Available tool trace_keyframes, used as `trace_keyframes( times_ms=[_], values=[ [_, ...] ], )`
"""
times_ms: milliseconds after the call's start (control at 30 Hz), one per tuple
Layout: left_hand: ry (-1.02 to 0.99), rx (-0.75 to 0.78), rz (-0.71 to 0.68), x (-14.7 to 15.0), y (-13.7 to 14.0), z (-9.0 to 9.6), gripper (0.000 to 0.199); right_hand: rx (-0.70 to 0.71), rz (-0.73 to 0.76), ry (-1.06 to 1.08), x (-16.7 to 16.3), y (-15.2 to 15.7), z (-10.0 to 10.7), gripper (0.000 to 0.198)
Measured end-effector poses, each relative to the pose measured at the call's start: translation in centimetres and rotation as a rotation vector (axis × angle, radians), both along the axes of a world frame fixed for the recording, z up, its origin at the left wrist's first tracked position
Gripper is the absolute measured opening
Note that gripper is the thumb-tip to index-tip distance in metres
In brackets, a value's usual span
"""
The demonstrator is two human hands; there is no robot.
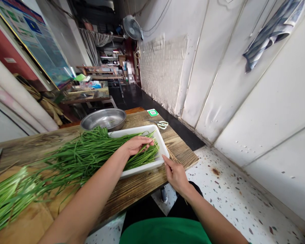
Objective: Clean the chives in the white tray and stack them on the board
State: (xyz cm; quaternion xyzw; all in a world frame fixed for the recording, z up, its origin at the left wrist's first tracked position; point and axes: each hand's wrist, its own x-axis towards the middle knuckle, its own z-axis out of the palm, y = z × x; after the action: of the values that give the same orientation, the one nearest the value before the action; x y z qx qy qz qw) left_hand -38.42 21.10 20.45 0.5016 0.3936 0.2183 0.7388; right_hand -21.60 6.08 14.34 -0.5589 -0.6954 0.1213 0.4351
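Long green garlic chives (pixel 91 152) lie heaped in a white plastic tray (pixel 163 149), their leafy ends hanging over its left side. My left hand (pixel 139 145) is above the tray, fingers pinched on a few chive stalks by their cut ends. My right hand (pixel 176 173) is closed at the tray's near right corner, gripping a thin bamboo skewer (pixel 156 144). The skewer slants up to the stalks at my left fingertips, and its other end shows below my right wrist. Whether its tip has pierced the stalks I cannot tell. More bamboo skewers (pixel 175 155) lie beside the tray, partly behind my right hand.
Behind the tray stand a steel bowl (pixel 104 117), white-handled scissors (pixel 162 124) and a green QR card (pixel 153 112). Another bunch of chives (pixel 7 200) lies on a wooden board (pixel 38 217) at left. The wooden table (pixel 185 152) ends at right, near a white wall.
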Motion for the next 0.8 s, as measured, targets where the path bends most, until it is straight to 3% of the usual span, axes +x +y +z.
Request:
trace_keyframes(
  times_ms=[800],
  values=[
    [-0.069, -0.054, 0.004, -0.15, 0.01, -0.12, 0.011, 0.036, 0.020, 0.041, 0.07, 0.18, -0.84, 0.041]
  ],
)
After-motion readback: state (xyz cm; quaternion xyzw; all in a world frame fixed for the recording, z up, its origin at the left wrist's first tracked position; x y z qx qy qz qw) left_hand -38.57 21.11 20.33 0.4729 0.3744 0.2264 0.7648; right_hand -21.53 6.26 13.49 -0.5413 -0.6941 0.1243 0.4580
